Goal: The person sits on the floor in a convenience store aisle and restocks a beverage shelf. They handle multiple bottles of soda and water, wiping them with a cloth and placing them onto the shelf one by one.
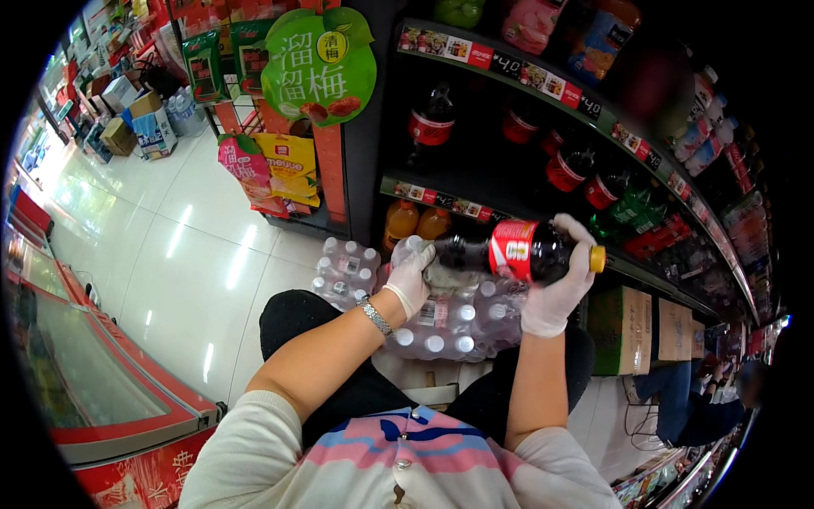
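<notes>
Cola bottle [513, 248], dark with red label and yellow cap, is up in the air in front of the seated person, lying nearly sideways, cap end to their right. It's above the shrink-wrapped pack of white-capped bottles [437, 339].

Right hand [555, 297], white glove: fingers wrapped around the bottle's shoulder, just short of the cap.

Left hand [410, 283], also gloved, watch [374, 316] on the wrist: fingers bent, at the bottle's base end. Pale greyish thing [454, 278] just beside them, too blurred to name; can't tell whether those fingers grip it or the bottle.

Drinks shelf [454, 203] straight ahead, more red-label bottles on it. Two orange drinks [401, 222] below its edge. Cardboard cartons [623, 331] off to the right, red-trimmed freezer [106, 365] at left.
</notes>
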Action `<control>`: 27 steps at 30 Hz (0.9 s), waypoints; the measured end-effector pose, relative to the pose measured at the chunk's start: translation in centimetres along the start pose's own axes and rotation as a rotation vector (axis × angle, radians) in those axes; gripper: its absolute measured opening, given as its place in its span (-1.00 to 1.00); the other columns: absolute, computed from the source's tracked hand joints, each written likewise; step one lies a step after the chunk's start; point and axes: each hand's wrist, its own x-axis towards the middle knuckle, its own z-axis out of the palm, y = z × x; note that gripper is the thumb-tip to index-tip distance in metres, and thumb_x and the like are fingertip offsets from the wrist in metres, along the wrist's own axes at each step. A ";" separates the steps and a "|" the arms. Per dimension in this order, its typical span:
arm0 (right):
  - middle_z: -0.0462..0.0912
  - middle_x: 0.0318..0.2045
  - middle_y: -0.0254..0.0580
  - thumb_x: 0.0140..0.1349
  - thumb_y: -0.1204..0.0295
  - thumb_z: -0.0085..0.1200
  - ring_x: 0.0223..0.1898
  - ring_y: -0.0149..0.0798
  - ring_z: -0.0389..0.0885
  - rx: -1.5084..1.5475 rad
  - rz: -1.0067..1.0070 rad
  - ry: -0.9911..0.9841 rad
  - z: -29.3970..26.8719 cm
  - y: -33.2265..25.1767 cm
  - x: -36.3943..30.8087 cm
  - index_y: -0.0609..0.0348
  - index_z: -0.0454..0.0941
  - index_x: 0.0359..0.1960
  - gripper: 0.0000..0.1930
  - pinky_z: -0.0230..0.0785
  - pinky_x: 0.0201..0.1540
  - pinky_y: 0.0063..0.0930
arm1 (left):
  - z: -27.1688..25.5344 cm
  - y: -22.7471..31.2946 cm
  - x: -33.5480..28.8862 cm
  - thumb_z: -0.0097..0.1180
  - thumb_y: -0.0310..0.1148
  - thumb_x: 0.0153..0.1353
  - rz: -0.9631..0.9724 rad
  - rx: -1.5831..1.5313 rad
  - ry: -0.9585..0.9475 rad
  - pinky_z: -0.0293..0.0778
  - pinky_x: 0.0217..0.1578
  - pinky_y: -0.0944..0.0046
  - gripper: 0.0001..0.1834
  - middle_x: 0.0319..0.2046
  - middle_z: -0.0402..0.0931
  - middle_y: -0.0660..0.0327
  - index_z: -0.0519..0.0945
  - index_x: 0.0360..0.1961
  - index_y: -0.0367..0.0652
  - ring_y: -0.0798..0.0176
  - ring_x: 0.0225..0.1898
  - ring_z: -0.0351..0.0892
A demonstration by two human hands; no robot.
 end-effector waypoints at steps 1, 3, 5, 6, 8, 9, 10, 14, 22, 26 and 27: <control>0.59 -0.19 -0.12 0.27 0.50 -0.21 -0.17 -0.31 0.52 0.146 0.046 0.005 0.8 0.5 1.0 0.36 0.53 -0.19 -0.75 0.33 0.01 -0.44 | -0.5 0.5 0.1 0.00 -0.39 0.27 0.044 0.098 0.004 0.37 0.09 0.22 -0.65 -0.03 0.46 0.15 0.41 0.08 -0.18 0.14 0.02 0.47; 0.59 -0.18 -0.19 0.26 0.53 -0.14 -0.16 -0.36 0.51 0.158 -0.007 -0.069 3.1 1.4 2.8 0.37 0.55 -0.16 -0.77 0.32 0.00 -0.49 | -1.7 1.4 0.5 -0.08 -0.33 0.34 0.126 0.289 0.012 0.38 0.08 0.19 -0.69 -0.04 0.46 0.20 0.42 0.06 -0.17 0.20 0.02 0.47; 0.60 -0.18 -0.23 0.24 0.57 -0.05 -0.16 -0.41 0.51 0.077 -0.090 -0.128 5.0 2.8 5.0 0.36 0.57 -0.16 -0.80 0.30 -0.01 -0.56 | -1.1 2.5 0.5 -0.08 -0.29 0.34 0.076 0.095 0.074 0.33 0.15 0.09 -0.66 0.04 0.44 0.17 0.41 0.09 -0.17 0.14 0.10 0.42; 0.61 -0.19 -0.25 0.22 0.58 -0.01 -0.16 -0.44 0.51 0.024 -0.112 -0.155 6.0 3.8 6.1 0.35 0.57 -0.17 -0.81 0.29 -0.02 -0.59 | -0.6 3.2 0.2 -0.08 -0.27 0.35 0.053 -0.002 0.109 0.30 0.18 0.03 -0.64 0.08 0.43 0.16 0.41 0.11 -0.17 0.12 0.15 0.39; 0.62 -0.22 -0.29 0.21 0.54 0.07 -0.19 -0.49 0.50 -0.065 -0.143 -0.210 7.4 6.2 8.9 0.33 0.59 -0.20 -0.84 0.30 -0.06 -0.59 | 1.0 4.1 -0.2 -0.08 -0.28 0.34 0.003 -0.025 0.133 0.29 0.18 -0.04 -0.64 0.10 0.42 0.16 0.41 0.11 -0.17 0.08 0.15 0.39; 0.62 -0.23 -0.30 0.21 0.51 0.10 -0.20 -0.49 0.50 -0.071 -0.117 -0.237 8.2 7.3 10.1 0.32 0.59 -0.21 -0.83 0.30 -0.07 -0.59 | 1.0 4.5 -0.4 -0.08 -0.28 0.34 -0.002 -0.019 0.140 0.29 0.18 -0.07 -0.63 0.10 0.42 0.15 0.40 0.12 -0.16 0.07 0.15 0.39; 0.62 -0.24 -0.31 0.20 0.48 0.12 -0.21 -0.48 0.49 -0.079 -0.092 -0.263 9.0 8.3 11.2 0.31 0.60 -0.21 -0.83 0.30 -0.08 -0.58 | 0.9 4.8 -0.4 -0.08 -0.27 0.34 -0.010 -0.013 0.144 0.29 0.17 -0.09 -0.63 0.11 0.42 0.15 0.40 0.13 -0.15 0.06 0.15 0.39; 0.63 -0.24 -0.30 0.19 0.42 0.16 -0.20 -0.45 0.50 -0.088 -0.017 -0.329 10.7 12.5 15.1 0.29 0.60 -0.19 -0.78 0.29 -0.05 -0.55 | -0.9 4.6 1.0 -0.03 -0.24 0.31 -0.040 0.053 0.187 0.28 0.15 -0.11 -0.60 0.12 0.41 0.14 0.39 0.14 -0.13 0.06 0.15 0.39; 0.60 -0.12 -0.23 0.17 0.33 0.21 -0.10 -0.35 0.49 -0.073 0.066 -0.405 13.4 14.4 16.8 0.29 0.54 -0.07 -0.65 0.25 0.06 -0.46 | -1.2 5.0 0.7 -0.01 -0.07 0.30 -0.094 0.125 0.204 0.35 -0.20 0.08 -0.65 0.01 0.47 0.36 0.46 0.07 0.15 0.25 0.03 0.45; 0.59 -0.09 -0.20 0.15 0.32 0.24 -0.06 -0.32 0.49 0.006 0.119 -0.419 13.1 15.3 17.4 0.28 0.54 -0.06 -0.63 0.24 0.07 -0.44 | -0.6 5.1 0.4 -0.05 -0.13 0.33 -0.091 0.116 0.140 0.40 -0.12 0.09 -0.66 0.03 0.46 0.32 0.45 0.08 0.07 0.24 0.06 0.44; 0.58 -0.08 -0.19 0.14 0.31 0.25 -0.06 -0.32 0.49 0.005 0.111 -0.431 13.0 15.7 17.7 0.28 0.53 -0.05 -0.61 0.24 0.07 -0.44 | -0.4 5.0 0.5 -0.07 -0.15 0.34 -0.078 0.106 0.122 0.41 -0.08 0.09 -0.65 0.04 0.45 0.31 0.44 0.09 0.04 0.23 0.07 0.44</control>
